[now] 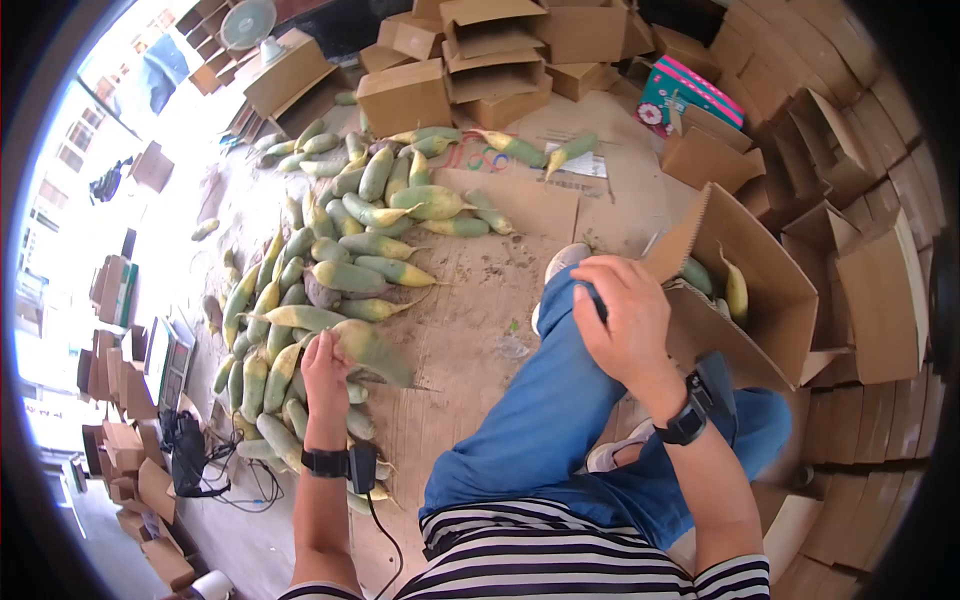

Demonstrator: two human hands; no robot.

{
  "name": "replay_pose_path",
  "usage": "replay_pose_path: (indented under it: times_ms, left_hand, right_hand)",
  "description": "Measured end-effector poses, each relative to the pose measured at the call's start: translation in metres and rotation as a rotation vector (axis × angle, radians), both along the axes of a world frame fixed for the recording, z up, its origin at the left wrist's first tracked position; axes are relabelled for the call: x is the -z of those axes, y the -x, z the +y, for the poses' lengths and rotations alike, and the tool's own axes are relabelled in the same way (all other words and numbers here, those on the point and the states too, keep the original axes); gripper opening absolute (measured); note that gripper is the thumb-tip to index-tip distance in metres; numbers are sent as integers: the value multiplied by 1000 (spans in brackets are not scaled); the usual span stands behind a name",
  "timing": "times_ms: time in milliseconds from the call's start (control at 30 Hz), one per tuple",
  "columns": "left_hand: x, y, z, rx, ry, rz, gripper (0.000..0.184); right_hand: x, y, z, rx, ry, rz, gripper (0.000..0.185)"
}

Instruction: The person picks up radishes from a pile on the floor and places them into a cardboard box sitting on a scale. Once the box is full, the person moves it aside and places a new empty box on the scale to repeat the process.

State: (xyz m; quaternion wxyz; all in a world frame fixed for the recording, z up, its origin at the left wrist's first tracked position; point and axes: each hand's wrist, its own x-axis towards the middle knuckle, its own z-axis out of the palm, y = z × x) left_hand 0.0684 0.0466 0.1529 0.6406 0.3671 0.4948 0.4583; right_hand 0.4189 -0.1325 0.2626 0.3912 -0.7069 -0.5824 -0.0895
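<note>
Many green radishes with pale yellowish tips lie piled on the floor, such as a long one (432,202) near the pile's upper right. My left hand (325,368) is at the pile's lower part, its fingers closed on a green radish (372,350) that looks blurred at its right end. Over my raised knee, my right hand (622,318) has its fingers curled around a small dark object (592,298) that I cannot make out. To its right stands an open cardboard box (755,300) with a few radishes inside.
Empty cardboard boxes (405,98) stand at the back, and more (880,290) are stacked on the right. A pink and green box (690,95) is at the upper right. Black cables (240,475) and a dark bag-like thing (187,450) lie at the lower left.
</note>
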Motion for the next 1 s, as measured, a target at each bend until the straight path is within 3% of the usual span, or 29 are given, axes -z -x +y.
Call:
replay_pose_path:
  times_ms: [200,333,367,433,467,533,567,633,700,767,833,867,900,967,1000]
  left_hand:
    - [-110,-129,-57,375,-396,13,21]
    - [-159,-189,-105,628,-544,161,15]
    - [-167,-198,-117,672,-554,141,15]
    - [-181,-211,-141,917,-872,278,8]
    - [-188,-217,-151,971,-969,262,4]
    - [-190,-224,-155,1032,-959,253,3]
    - [-192,-227,-156,1059,-940,266,3]
    - [-199,-230,-157,1098,-957,277,3]
    - [-203,-231,-156,1067,-1135,224,4]
    - [-212,-232,-159,1104,-1043,257,11]
    - [-205,-247,-164,852,-756,-264,24]
    - [-195,-247,-152,856,-728,-163,40]
    - [-186,-252,-144,854,-721,-160,40]
    - [-166,-265,-133,996,-1106,400,50]
    - [-152,-270,-134,995,-1098,399,50]
  right_hand:
    - [7,-7,-13,40,-4,-37,18]
    - [-1,-4,-25,58,38,59,68]
    - [-1,-4,-26,106,33,52,68]
    - [3,-8,-27,9,-202,279,83]
    - [6,-10,-30,47,-208,270,83]
    - [10,-14,-38,-29,-307,517,82]
    - [11,-18,-39,-12,-314,508,82]
    - [6,-26,-40,13,-392,348,80]
    - [-4,-37,-42,25,-426,301,79]
    - [-18,-50,-44,19,-532,182,78]
    - [-26,-68,-51,38,-533,196,79]
    - [-31,-78,-56,51,-536,204,79]
    - [-37,-87,-64,49,-530,210,79]
    - [-48,-109,-85,225,-460,355,79]
    - [-49,-126,-94,267,-407,333,79]
